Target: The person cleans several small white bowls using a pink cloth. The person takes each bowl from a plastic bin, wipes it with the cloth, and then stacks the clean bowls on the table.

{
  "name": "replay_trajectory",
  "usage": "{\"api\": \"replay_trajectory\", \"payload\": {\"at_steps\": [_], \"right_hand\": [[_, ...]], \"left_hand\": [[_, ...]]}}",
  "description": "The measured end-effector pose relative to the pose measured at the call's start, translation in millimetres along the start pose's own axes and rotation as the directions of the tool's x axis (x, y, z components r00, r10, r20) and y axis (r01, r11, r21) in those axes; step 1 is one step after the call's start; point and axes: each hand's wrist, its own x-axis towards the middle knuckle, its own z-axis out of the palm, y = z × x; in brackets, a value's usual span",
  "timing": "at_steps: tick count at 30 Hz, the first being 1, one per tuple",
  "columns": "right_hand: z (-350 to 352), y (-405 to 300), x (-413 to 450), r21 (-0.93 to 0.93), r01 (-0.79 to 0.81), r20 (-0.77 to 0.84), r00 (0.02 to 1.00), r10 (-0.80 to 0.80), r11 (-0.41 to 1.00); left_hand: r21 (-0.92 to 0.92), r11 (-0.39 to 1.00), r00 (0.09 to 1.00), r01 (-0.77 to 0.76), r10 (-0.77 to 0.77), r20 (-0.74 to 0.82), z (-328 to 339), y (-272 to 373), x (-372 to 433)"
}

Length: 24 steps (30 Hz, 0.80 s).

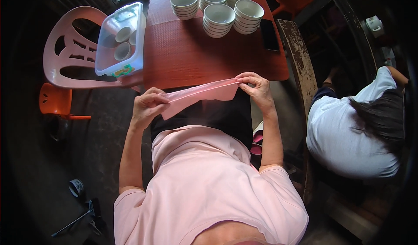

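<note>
A folded pink cloth (pixel 202 93) is stretched between my two hands, just in front of the near edge of the red table (pixel 183 65). My left hand (pixel 150 106) pinches one end of it, and my right hand (pixel 254 86) pinches the other end, held a little higher in the view. Farther back on the table stand several stacks of white bowls (pixel 218 19). At the table's left side is a clear plastic bin (pixel 106 57) with a few white bowls (pixel 123 51) lying inside.
A dark phone (pixel 269 35) lies at the table's right edge. The bin rests on a pink plastic chair (pixel 54 60). To the right, a worn wooden bench (pixel 298 55) separates me from a person in a white shirt (pixel 349 137). An orange chair (pixel 57 99) stands left.
</note>
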Motion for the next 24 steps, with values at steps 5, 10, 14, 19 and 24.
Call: {"api": "replay_trajectory", "payload": {"at_steps": [5,10,14,19,24], "right_hand": [[8,10,-2,0.224,-0.03,-0.024,0.999,0.036,0.974],[16,1,-5,0.549,-0.1,-0.007,0.992,0.124,0.83],[17,5,-2,0.48,-0.107,-0.05,0.987,0.149,0.871],[21,9,-4,0.408,-0.214,-0.042,0.967,0.252,0.888],[24,16,-4,0.202,-0.152,0.005,0.988,0.154,0.967]], "left_hand": [[0.116,0.991,0.997,0.073,-0.07,-0.03,-4,2,-3],[0.185,0.976,0.993,0.117,-0.112,-0.04,-10,-11,0],[0.105,0.994,0.995,0.024,-0.013,-0.097,-10,-15,-4],[0.457,0.874,0.969,-0.166,0.23,-0.086,-5,-5,-6],[0.578,0.778,0.937,-0.248,0.344,-0.062,0,4,-11]]}}
